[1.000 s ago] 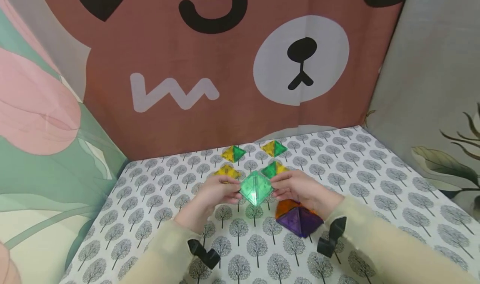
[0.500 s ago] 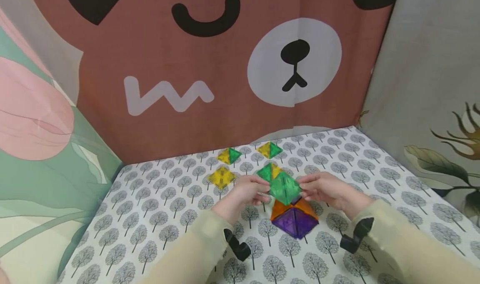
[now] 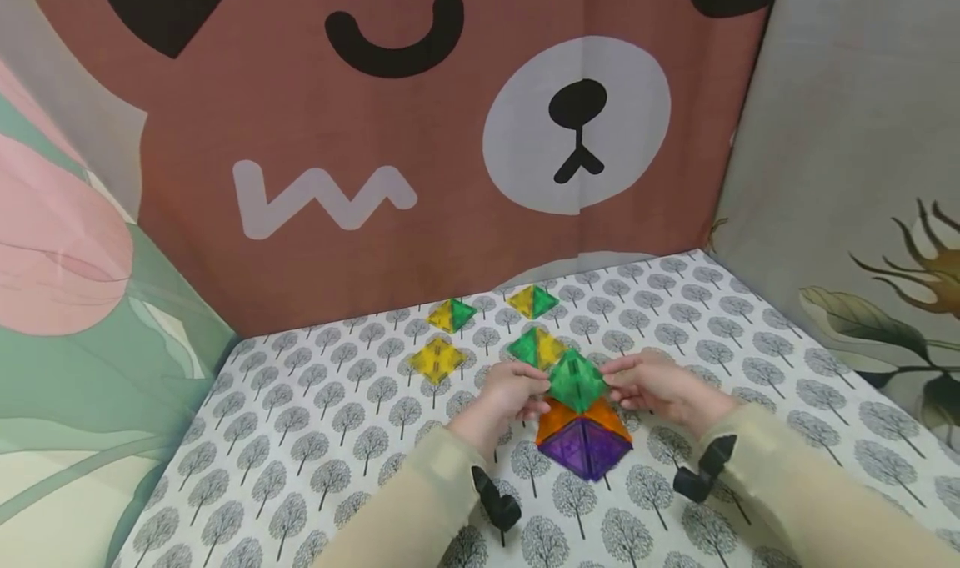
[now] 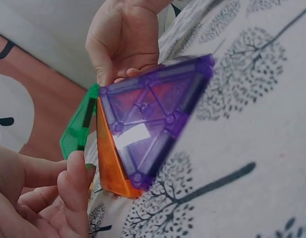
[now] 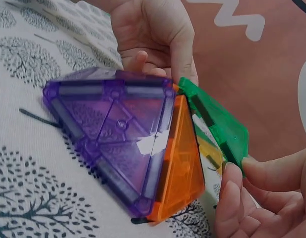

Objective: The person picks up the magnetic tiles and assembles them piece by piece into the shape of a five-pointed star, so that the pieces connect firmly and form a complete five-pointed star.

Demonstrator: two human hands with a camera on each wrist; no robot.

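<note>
A pair of translucent green magnetic triangle tiles (image 3: 577, 381), edge to edge in a diamond, hangs between both hands. My left hand (image 3: 512, 393) pinches its left corner with thumb and fingers, and the right hand (image 3: 656, 389) pinches the opposite corner. Just below and nearer stands a pyramid of magnetic tiles, with purple triangles (image 4: 148, 119) in front and orange ones (image 5: 181, 163) behind. In both wrist views the green pair leans at the pyramid's top, its upper end right beside the purple tip. The pyramid's far side is mostly hidden.
Behind the hands lie a yellow tile pair (image 3: 437, 359) and a green-yellow pair (image 3: 536, 347). Two more yellow-green pairs, left (image 3: 452, 314) and right (image 3: 533, 301), lie farther back. A tree-print cloth (image 3: 360, 468) covers the table, with a bear-print curtain (image 3: 360, 276) behind.
Both hands have carried the green tile pair to the right and over the orange-purple pyramid, tilting it on the way. The other tile pairs stay put while the head view shifts slightly.
</note>
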